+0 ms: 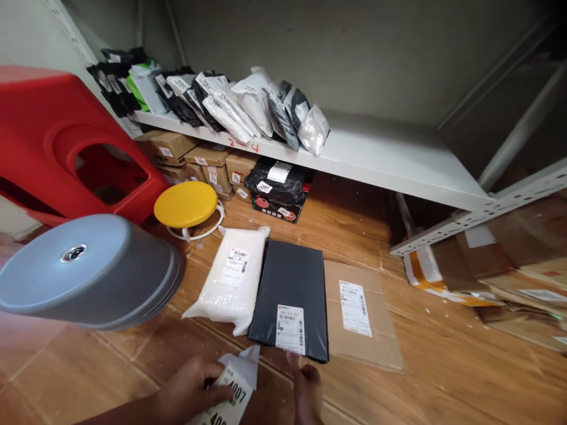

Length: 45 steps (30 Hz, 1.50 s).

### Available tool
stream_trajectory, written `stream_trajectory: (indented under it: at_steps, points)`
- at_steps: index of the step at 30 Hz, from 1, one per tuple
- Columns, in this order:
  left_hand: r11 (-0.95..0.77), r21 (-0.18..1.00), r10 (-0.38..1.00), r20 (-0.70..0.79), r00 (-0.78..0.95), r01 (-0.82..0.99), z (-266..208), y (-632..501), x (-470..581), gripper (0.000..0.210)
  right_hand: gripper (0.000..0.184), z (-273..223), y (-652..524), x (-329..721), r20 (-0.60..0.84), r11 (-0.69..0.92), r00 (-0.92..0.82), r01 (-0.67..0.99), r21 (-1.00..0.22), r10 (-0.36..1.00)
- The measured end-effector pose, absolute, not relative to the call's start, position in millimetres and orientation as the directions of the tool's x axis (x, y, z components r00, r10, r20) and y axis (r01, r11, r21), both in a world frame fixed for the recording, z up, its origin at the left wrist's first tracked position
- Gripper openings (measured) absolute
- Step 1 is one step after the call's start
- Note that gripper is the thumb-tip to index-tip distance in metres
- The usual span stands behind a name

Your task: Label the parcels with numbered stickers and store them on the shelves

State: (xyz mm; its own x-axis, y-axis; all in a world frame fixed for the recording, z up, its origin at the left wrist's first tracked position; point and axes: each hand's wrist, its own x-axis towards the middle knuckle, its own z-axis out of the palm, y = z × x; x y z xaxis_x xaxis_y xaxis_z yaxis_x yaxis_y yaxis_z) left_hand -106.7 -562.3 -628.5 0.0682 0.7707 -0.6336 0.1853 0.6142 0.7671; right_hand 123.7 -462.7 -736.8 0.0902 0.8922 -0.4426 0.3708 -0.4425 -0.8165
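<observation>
My left hand (190,383) is closed, thumb on top, round a strip of white number labels (234,383); the upper label reads 4007 and the backing paper curls at its end. My right hand (306,386) is at the near edge of a flat black parcel (290,271). One digit reaches up to the lower edge of its shipping label (290,329), and I see nothing held there. To the left of the black parcel lies a puffy white parcel (233,271). On its right is a flat brown cardboard parcel (367,319), also labelled.
A white shelf (376,153) marked 2-4 carries a row of bagged parcels (239,106). Boxes (208,159) and a black bag (279,180) stand below it. Red (53,136), yellow (186,203) and blue-grey stools (88,277) are left; cardboard parcels (522,277) lie right.
</observation>
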Motion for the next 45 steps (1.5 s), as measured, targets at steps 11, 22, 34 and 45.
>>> stream_trajectory:
  at_steps: [11,22,34,45]
  points:
    - [0.517,0.754,0.756,-0.624,-0.195,-0.405,-633.0,-551.8,-87.8,0.062,0.042,-603.0,-434.8,51.0,-0.418,0.010,-0.715,0.510,-0.860,0.561]
    - [0.370,0.823,0.653,-0.560,-0.509,-0.431,-658.4,-545.0,-125.9,0.053,0.021,-634.1,-440.5,-24.8,-0.524,-0.309,-0.551,0.439,-0.844,0.649]
    - [0.460,0.813,0.724,-0.576,-0.379,-0.356,-662.3,-545.4,-122.2,0.057,0.039,-661.0,-466.4,-11.9,-0.483,-0.405,-0.358,0.272,-0.873,0.799]
    - [0.404,0.724,0.781,-0.591,-0.200,-0.559,-665.8,-542.9,-122.8,0.038,0.046,-641.2,-449.6,-8.7,-0.499,-0.414,-0.332,0.296,-0.861,0.800]
